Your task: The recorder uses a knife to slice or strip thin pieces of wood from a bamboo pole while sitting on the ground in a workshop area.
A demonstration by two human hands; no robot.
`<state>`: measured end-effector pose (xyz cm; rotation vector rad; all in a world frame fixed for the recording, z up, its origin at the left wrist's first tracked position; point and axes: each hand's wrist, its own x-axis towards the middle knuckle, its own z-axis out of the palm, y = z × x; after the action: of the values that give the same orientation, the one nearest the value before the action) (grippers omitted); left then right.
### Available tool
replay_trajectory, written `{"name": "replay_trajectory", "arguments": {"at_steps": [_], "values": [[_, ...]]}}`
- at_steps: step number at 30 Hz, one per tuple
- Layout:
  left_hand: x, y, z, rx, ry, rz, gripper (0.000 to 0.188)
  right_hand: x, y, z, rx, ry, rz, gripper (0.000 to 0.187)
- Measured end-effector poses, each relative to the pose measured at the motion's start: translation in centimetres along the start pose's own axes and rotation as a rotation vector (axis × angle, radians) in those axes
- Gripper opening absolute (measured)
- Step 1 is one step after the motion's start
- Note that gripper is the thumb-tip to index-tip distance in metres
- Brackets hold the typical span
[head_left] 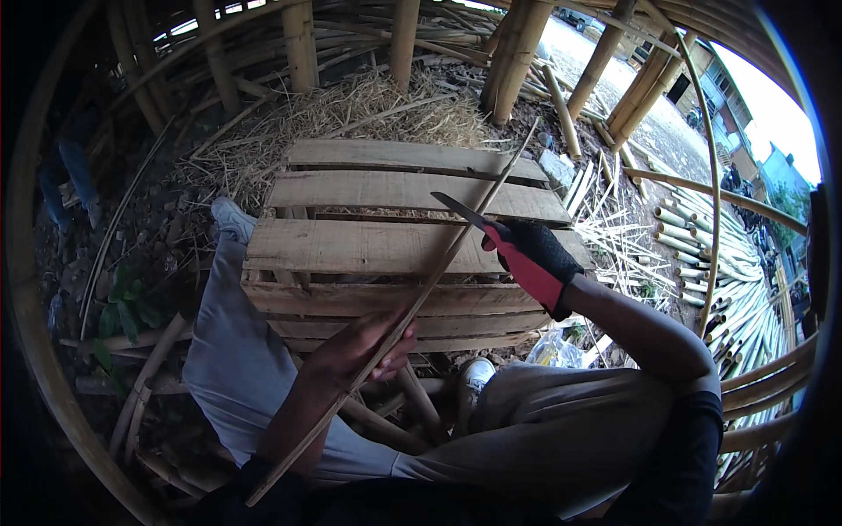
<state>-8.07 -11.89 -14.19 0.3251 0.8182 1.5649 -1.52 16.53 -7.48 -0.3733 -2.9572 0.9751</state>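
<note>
A long, thin bamboo strip (443,263) slants from low on the left up to the far right, above a slatted wooden crate (351,245). My bare left hand (364,346) is closed around its lower half. On my right hand (531,259) is a red and black glove, and its fingers are wrapped round a knife whose handle they hide. The dark knife blade (456,207) points up to the left and crosses the strip, close to it or touching; I cannot tell which.
Straw (386,114) and shavings lie behind the crate, near upright bamboo posts (517,61). Cut bamboo poles (737,298) are stacked at the right. A clear plastic bag (557,351) lies by the crate's near right corner. My legs flank the crate's near side.
</note>
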Motion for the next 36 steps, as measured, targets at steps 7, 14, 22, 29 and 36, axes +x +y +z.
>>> {"name": "replay_trajectory", "arguments": {"at_steps": [7, 14, 22, 29, 36], "values": [[-0.1, 0.3, 0.4, 0.017, 0.066, -0.092, 0.041, 2.4, 1.3, -1.6, 0.505, -0.206, 0.509, 0.053], [-0.1, 0.2, 0.3, 0.21, 0.114, -0.026, 0.042, 1.6, -2.7, -1.0, 0.377, -0.416, 0.529, 0.056], [0.2, 0.1, -0.2, 0.077, 0.056, -0.023, 0.042, 1.3, -3.6, -0.4, 0.378, -0.442, 0.497, 0.057], [0.6, 0.0, -0.6, 0.06, 0.017, -0.006, 0.038, 0.7, -4.8, 0.4, 0.327, -0.465, 0.526, 0.058], [0.7, 0.2, 0.3, -0.009, 0.069, -0.026, 0.037, -0.3, -6.0, 1.3, 0.33, -0.452, 0.569, 0.057]]}}
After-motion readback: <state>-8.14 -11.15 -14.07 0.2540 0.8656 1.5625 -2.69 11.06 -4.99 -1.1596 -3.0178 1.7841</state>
